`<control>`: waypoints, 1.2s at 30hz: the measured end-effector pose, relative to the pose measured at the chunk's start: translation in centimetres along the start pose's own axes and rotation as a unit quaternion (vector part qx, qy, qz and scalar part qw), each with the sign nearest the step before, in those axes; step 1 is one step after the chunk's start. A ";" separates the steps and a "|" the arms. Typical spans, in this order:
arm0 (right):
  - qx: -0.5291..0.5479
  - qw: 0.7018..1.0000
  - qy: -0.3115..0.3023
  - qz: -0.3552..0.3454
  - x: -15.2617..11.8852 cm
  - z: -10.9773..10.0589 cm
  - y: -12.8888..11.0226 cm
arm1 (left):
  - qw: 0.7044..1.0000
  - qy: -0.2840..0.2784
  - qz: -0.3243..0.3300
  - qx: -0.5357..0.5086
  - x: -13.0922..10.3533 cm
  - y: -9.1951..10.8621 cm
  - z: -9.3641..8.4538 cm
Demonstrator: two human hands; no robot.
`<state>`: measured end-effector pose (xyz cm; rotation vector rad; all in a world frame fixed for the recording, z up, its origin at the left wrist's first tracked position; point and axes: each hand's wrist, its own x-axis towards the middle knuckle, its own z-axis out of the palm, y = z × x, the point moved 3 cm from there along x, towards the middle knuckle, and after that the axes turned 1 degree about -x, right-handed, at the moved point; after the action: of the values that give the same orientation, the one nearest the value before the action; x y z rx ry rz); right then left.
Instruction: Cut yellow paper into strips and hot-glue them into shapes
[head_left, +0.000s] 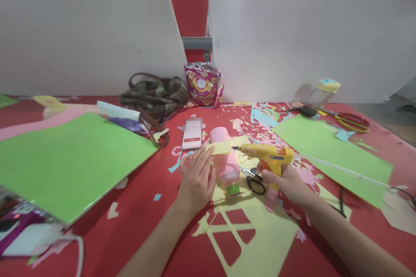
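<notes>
My left hand has its fingertips on one end of a pale yellow paper strip. That strip lies across a bottle wrapped in pink paper, which rests on its side with its green cap towards me. In my right hand is a yellow glue gun, its nozzle pointing left, close to the strip's right end. Black-handled scissors lie between the bottle and my right hand. Nearer to me is a yellow paper sheet with shapes cut out.
Green sheets lie at left and right. Behind the bottle are a phone, a purple snack bag and a plaid bag. Red-handled scissors and a clear bottle are at the back right. A white cord trails rightward.
</notes>
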<state>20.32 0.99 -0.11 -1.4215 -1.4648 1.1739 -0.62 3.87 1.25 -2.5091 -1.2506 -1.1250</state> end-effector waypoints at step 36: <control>-0.103 0.994 0.035 0.034 -0.1 -0.1 -0.1 | 1.000 -0.019 0.002 0.000 0.0 0.0 0.0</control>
<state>20.41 0.88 0.05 -1.6467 -1.5340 1.0260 -0.64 3.88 1.25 -2.5428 -1.2548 -1.0809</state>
